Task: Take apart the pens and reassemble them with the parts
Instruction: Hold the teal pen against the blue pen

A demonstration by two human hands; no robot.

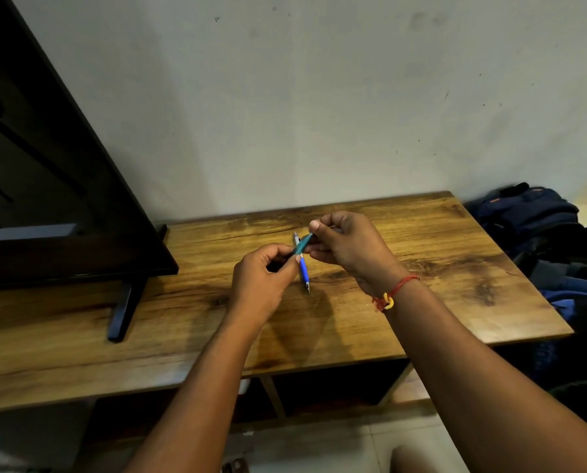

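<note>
Slippage is the risk: left hand (265, 278) and right hand (346, 247) each pinch one end of the translucent teal plastic pen (302, 244) between them. Freed inner parts might roll off the wooden desk (438, 268), where a slim blue-and-white pen (303, 271) lies beneath the hands.

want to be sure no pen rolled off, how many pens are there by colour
teal pen, held by the left hand and right hand: 1
blue pen, lying on the table: 1
total: 2
</note>
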